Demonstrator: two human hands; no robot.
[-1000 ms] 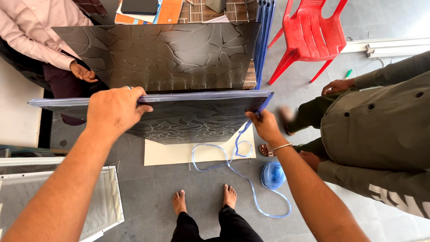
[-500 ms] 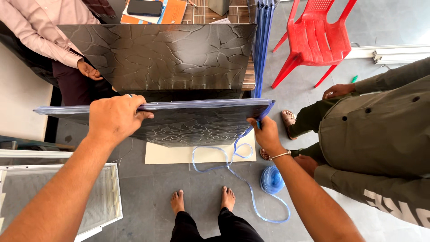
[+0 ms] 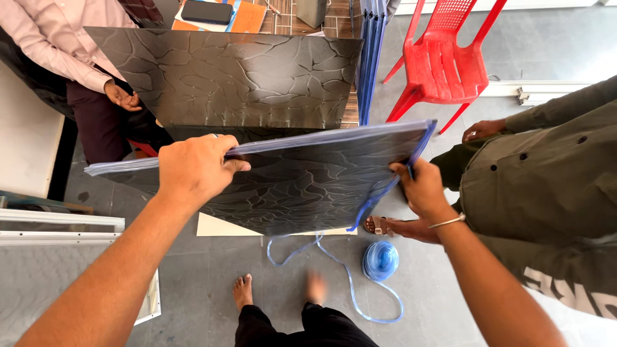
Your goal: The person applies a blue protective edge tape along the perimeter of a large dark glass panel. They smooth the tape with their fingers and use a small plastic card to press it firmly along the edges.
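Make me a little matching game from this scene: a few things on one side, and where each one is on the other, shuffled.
Things:
1. left hand
2. right hand
3. red plastic chair
4. coil of blue tubing

Places:
A. on the grey floor, right of the bare feet
B. gripping the top edge of the dark textured panel
C. standing beyond the panel, upper right
D. holding the panel's right-hand end, by its blue edging

Pairs: 1-B, 2-D, 3-C, 4-A
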